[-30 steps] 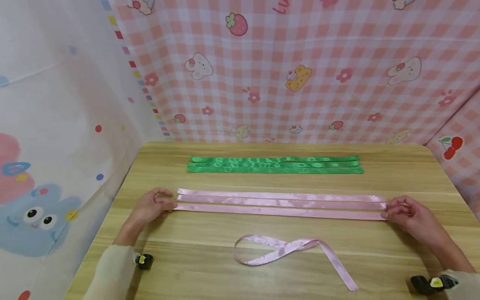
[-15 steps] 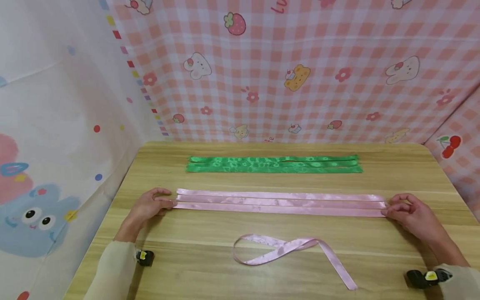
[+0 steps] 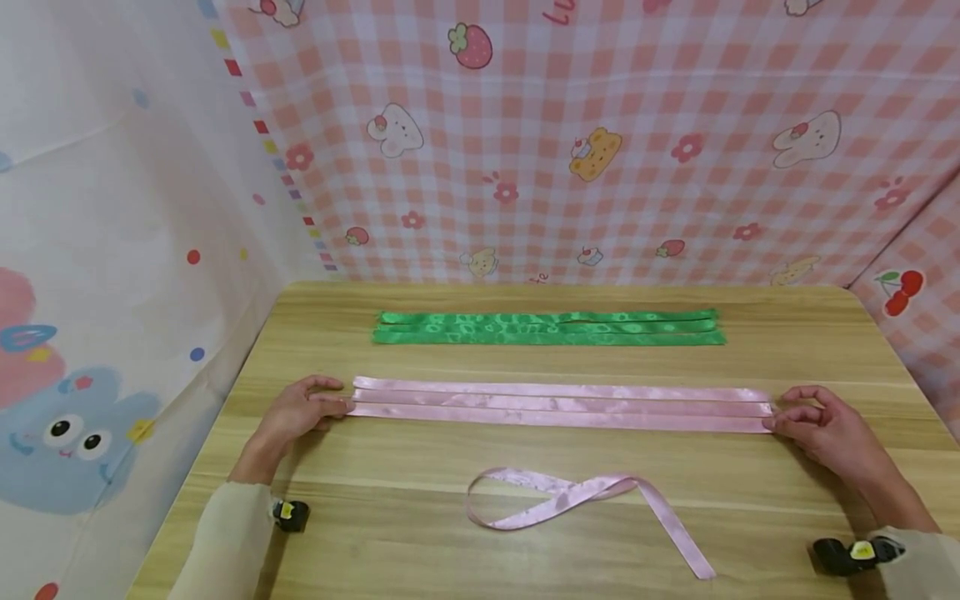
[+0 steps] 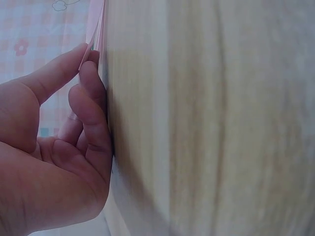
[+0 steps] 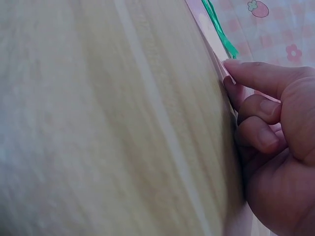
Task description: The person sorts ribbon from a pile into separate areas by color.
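Note:
Three pink satin ribbon strips lie side by side across the table. The nearest pink ribbon (image 3: 555, 417) runs taut between both hands. My left hand (image 3: 300, 410) pinches its left end between thumb and finger; in the left wrist view that ribbon end (image 4: 88, 54) shows between the thumb and fingertip. At the other end my right hand (image 3: 821, 429) pinches the ribbon's right tip, its other fingers loosely curled. The middle pink strip (image 3: 555, 402) and far pink strip (image 3: 555, 389) lie flat just behind, their ends close to the fingers.
Three green ribbon strips (image 3: 547, 328) lie together farther back on the wooden table (image 3: 375, 533). A loose pink ribbon (image 3: 585, 497) lies looped in front. A pink checked cloth (image 3: 525, 125) hangs behind the table's far edge, and a white printed cloth (image 3: 135, 217) on the left.
Both hands have moved the nearest pink ribbon slightly away from the body, closing the gap to the middle strip. Over the last half second it has barely moved.

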The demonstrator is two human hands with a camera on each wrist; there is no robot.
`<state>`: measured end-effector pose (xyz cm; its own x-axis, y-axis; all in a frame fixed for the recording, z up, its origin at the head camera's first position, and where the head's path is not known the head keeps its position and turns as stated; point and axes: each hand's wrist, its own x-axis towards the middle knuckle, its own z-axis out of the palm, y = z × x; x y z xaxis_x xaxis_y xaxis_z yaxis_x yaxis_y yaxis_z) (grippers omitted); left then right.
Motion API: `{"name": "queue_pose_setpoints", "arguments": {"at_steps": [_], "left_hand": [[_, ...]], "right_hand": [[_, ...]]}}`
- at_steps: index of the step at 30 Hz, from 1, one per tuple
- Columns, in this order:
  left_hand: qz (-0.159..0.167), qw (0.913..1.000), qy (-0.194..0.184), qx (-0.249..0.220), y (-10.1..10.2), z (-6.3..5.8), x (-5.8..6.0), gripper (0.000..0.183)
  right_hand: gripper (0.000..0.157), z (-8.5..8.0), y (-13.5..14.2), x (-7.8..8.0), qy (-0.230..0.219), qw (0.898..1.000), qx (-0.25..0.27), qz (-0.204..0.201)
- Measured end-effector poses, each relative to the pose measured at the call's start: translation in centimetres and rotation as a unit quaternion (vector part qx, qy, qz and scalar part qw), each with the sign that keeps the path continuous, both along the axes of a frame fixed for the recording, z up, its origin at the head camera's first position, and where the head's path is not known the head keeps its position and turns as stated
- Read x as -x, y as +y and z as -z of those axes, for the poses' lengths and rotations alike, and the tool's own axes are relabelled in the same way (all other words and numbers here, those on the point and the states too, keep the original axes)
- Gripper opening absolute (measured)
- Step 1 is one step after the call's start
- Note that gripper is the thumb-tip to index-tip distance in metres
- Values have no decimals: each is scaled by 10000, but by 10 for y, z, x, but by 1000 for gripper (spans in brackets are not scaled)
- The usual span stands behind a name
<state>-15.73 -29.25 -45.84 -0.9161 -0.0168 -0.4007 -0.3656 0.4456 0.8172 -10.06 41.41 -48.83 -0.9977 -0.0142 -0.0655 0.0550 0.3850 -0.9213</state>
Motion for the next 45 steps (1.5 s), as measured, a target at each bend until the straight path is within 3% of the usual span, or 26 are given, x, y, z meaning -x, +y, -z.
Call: {"name": "queue_pose_setpoints", "arguments": {"at_steps": [8,13,17,20,22,25,28,29,33,36,38,42,45], "left_hand": [[-13,10000,40,15,0,0,-2,54],[-61,9998,164,67,4,-4,-4,52],[-42,9942,724,796,13,-11,-13,49],[101,9827,1265,1352,27,-21,-22,45],[289,9777,1601,1327,40,-26,-27,40],[832,9720,2001,904,68,-30,-35,32],[1763,9586,2188,454,100,-28,-48,30],[2137,9520,2164,341,110,-26,-53,30],[3628,9124,1884,217,141,-22,-70,40],[4311,8871,1609,359,153,-20,-78,47],[4575,8748,1512,499,157,-19,-80,46],[4835,8593,1539,649,160,-17,-80,34],[4672,8690,1546,505,164,-17,-78,27]], "right_hand": [[26,0,-2,0,78,9998,-139,69],[25,-4,-2,-1,-318,9991,-32,269],[20,-13,-8,-6,-330,9939,-860,613],[23,-23,-22,-9,133,9853,-1556,689],[20,-30,-36,-9,514,9837,-1635,551],[12,-37,-63,-7,1028,9832,-1510,59],[13,-41,-92,-7,1430,9780,-1350,-692],[15,-42,-101,-6,1507,9754,-1294,-952],[18,-45,-132,-5,1533,9690,-948,-1689],[14,-46,-148,-4,1313,9697,-650,-1955],[13,-45,-158,-3,1171,9704,-537,-2045],[12,-46,-175,-4,959,9678,-356,-2299],[8,-49,-190,-8,681,9629,27,-2610]]}}
